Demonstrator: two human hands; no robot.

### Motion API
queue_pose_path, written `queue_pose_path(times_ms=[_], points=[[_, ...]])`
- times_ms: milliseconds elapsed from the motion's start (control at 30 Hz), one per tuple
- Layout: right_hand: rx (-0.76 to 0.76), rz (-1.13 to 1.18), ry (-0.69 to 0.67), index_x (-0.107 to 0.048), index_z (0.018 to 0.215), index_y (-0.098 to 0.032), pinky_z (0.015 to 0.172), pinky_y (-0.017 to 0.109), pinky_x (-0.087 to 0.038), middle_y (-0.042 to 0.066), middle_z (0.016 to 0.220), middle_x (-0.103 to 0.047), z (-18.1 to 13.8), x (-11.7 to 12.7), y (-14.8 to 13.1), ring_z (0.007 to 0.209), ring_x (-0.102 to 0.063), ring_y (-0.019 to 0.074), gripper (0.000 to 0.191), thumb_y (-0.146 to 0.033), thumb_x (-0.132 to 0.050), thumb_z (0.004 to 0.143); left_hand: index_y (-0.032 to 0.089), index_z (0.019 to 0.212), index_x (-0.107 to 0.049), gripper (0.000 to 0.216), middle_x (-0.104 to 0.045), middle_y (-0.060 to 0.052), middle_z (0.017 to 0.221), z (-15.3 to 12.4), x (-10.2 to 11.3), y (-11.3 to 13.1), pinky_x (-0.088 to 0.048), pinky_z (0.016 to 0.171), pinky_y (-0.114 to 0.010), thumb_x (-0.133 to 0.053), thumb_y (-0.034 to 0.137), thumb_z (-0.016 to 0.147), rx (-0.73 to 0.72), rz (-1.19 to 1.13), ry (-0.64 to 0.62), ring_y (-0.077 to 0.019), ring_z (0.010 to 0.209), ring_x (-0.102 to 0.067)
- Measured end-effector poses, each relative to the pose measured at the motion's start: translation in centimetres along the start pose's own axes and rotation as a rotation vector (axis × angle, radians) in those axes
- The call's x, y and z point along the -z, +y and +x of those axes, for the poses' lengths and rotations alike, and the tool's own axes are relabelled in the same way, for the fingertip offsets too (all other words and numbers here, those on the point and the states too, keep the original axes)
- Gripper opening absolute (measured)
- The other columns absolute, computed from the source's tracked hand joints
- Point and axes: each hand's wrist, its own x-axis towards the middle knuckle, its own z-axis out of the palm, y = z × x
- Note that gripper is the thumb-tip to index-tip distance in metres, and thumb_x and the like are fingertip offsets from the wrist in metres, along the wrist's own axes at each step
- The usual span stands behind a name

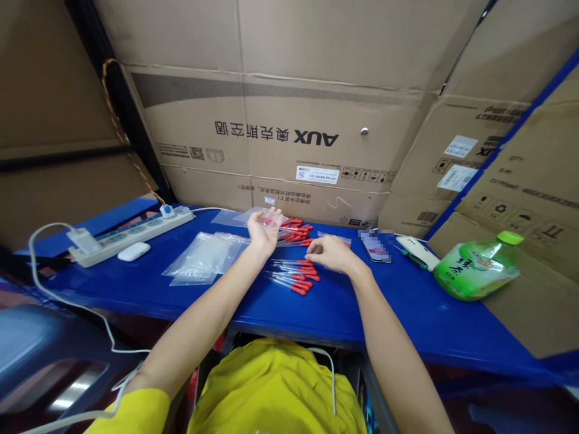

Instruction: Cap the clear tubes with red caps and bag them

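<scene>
My left hand [265,232] is turned palm up, with a clear plastic bag [248,217] held at its fingers. My right hand [333,253] has its fingers curled in a pinch, just above a group of clear droppers with red bulbs [296,278]. Whether anything sits between those fingertips is hidden. Behind and between both hands lies another pile of red-bulbed droppers [294,232]. Part of a further clear bag with red showing in it [346,241] sticks out behind my right hand. Flat clear bags [203,258] are stacked left of my left forearm.
A white power strip [136,232] with plugs and a white earbud case [134,251] lie to the left. On the right are a phone [376,246], a white and green device [417,252] and a green bottle [477,268]. Cardboard [271,102] walls the back of the blue table [253,310].
</scene>
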Motion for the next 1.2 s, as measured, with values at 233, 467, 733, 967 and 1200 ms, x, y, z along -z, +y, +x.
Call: queue_pose_path(times_ms=[233, 467, 733, 967, 1200], points=[[-0.030, 0.038, -0.042, -0.076, 0.081, -0.023, 0.058, 0.024, -0.044, -0.002, 0.071, -0.076, 0.1, -0.3, 0.2, 0.066, -0.069, 0.0158, 0.008, -0.017, -0.073, 0.077, 0.017, 0.090, -0.059, 0.013, -0.071, -0.009, 0.089, 0.3, 0.0, 0.4, -0.059, 0.080, -0.032, -0.047, 0.021, 0.089, -0.019, -0.019, 0.006, -0.0212, 0.088, -0.072], [0.143, 0.131, 0.279, -0.077, 0.093, -0.020, 0.069, 0.027, -0.048, 0.001, 0.083, -0.076, 0.2, 1.2, -1.5, 0.068, -0.064, 0.0152, 0.017, -0.021, -0.064, 0.081, 0.016, 0.096, -0.060, 0.018, -0.072, -0.010, 0.092, 0.7, 0.2, 0.4, -0.058, 0.083, -0.032, -0.045, 0.025, 0.090, -0.031, -0.029, -0.038, -0.0210, 0.089, -0.072], [0.154, 0.245, 0.648, -0.075, 0.089, -0.019, 0.065, 0.028, -0.049, 0.003, 0.079, -0.073, 0.0, 1.7, -2.7, 0.068, -0.063, 0.0167, 0.016, -0.032, -0.065, 0.088, 0.015, 0.106, -0.064, 0.027, -0.074, -0.013, 0.101, 0.2, -0.1, 0.3, -0.058, 0.090, -0.035, -0.046, 0.026, 0.090, -0.011, -0.042, -0.088, -0.0243, 0.102, -0.073], [0.193, 0.177, 0.663, -0.076, 0.096, -0.021, 0.068, 0.030, -0.050, 0.004, 0.086, -0.075, 0.3, 0.9, -2.8, 0.068, -0.064, 0.0178, 0.018, -0.035, -0.066, 0.091, 0.012, 0.109, -0.066, 0.032, -0.073, -0.017, 0.118, -1.4, -0.4, -0.8, -0.058, 0.098, -0.040, -0.047, 0.017, 0.083, 0.063, -0.015, -0.155, -0.0294, 0.119, -0.069], [0.055, 0.071, 0.681, -0.071, 0.088, -0.023, 0.070, 0.030, -0.048, 0.002, 0.075, -0.073, 0.7, -0.5, -3.2, 0.065, -0.064, 0.0183, 0.019, -0.041, -0.069, 0.091, 0.006, 0.121, -0.067, 0.058, -0.072, -0.020, 0.124, -2.8, -0.1, -2.5, -0.059, 0.099, -0.041, -0.049, 0.007, 0.067, 0.204, 0.094, -0.310, -0.0321, 0.122, -0.068]])
